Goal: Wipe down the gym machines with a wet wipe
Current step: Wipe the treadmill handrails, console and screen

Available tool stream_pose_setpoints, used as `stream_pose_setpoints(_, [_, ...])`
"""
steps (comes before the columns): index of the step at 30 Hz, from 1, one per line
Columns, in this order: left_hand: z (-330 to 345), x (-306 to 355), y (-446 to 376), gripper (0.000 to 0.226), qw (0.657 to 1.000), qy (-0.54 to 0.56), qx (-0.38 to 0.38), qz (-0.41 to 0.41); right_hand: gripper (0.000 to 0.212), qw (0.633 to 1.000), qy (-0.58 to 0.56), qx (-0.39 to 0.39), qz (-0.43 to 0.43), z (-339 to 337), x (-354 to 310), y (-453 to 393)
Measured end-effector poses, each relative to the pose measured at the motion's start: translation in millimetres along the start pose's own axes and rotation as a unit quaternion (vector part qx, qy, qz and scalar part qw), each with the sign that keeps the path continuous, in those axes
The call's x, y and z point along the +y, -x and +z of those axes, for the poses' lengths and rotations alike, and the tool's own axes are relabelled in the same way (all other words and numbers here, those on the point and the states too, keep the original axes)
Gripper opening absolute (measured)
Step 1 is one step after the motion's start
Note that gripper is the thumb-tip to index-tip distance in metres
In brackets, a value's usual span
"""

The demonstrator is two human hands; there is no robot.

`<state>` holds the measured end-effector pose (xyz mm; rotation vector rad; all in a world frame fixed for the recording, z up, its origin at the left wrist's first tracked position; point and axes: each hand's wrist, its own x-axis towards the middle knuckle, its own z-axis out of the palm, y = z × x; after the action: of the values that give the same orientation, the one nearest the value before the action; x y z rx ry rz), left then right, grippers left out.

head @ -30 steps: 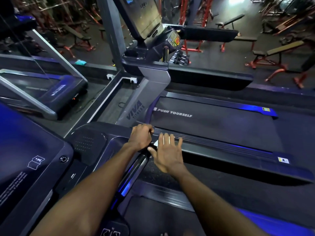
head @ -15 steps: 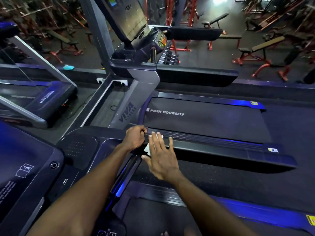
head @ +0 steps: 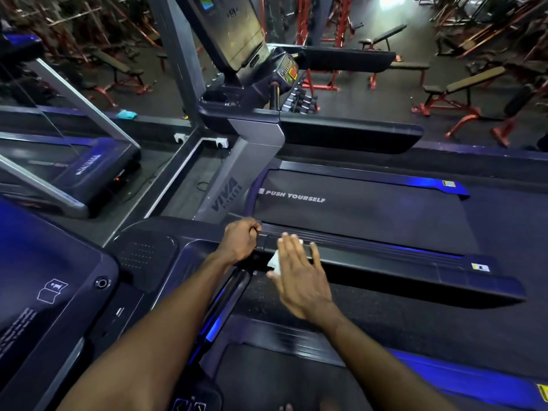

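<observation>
The right hand [head: 299, 274] lies flat with straight fingers on a white wet wipe [head: 275, 261], pressing it against the near side rail [head: 385, 256] of the treadmill [head: 355, 212] ahead. Only a corner of the wipe shows at the thumb side and a sliver past the fingertips. The left hand [head: 240, 241] is clenched just left of it, at the rail's left end; whether it grips an edge there I cannot tell.

The rail's long axis runs from the hands away to the right and slightly nearer, so nearly all of its length lies right of the wipe. The right hand is on that side, and a rightward sweep along the rail looks like the natural next stroke.
</observation>
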<state>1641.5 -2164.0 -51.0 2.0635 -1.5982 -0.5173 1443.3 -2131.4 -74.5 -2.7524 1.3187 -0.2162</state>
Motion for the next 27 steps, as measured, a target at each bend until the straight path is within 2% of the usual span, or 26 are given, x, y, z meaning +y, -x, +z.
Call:
stream_pose_setpoints(4, [1.4, 4.2, -1.9, 0.028, 1.000, -0.007, -0.003, -0.022, 0.078, 0.991, -0.026, -0.066, 0.114, -9.8, 0.4, -28.9])
stream_pose_setpoints(7, [1.4, 5.6, -3.3, 0.028, 0.999, -0.011, -0.005, -0.034, 0.078, 0.996, -0.017, -0.079, 0.038, -11.3, -26.8, -40.6])
stream_pose_setpoints(10, [1.5, 5.6, -4.0, 0.028, 0.999, 0.003, -0.004, -0.050, 0.076, 0.998, 0.017, -0.050, -0.022, -6.1, -16.4, -10.5])
stream_pose_setpoints(13, [2.2, 9.3, -5.8, 0.027, 0.997, -0.007, -0.005, -0.073, 0.080, 0.997, 0.029, -0.031, 0.060, -2.3, 20.9, 13.4])
stream_pose_setpoints(16, [9.5, 20.3, -7.3, 0.027, 0.995, -0.061, -0.026, -0.068, 0.085, 0.984, 0.011, -0.084, 0.156, -11.1, 31.9, -5.2])
stream_pose_setpoints(19, [19.2, 35.2, -5.5, 0.029, 0.994, -0.089, -0.061, -0.034, 0.083, 0.990, 0.008, -0.097, 0.098, -21.0, 7.5, -25.3])
stream_pose_setpoints(22, [25.4, 39.2, -6.2, 0.030, 0.992, -0.089, -0.083, -0.016, 0.081, 0.996, 0.018, -0.078, 0.041, -17.6, 9.9, -0.8])
stream_pose_setpoints(25, [25.0, 37.6, -8.0, 0.032, 0.992, -0.089, -0.085, -0.023, 0.088, 0.990, 0.031, -0.057, 0.124, -19.0, 46.0, 24.4])
stream_pose_setpoints(27, [25.7, 39.1, -7.5, 0.032, 0.992, -0.092, -0.083, -0.025, 0.088, 0.975, 0.024, -0.095, 0.197, -26.3, 59.0, 11.7])
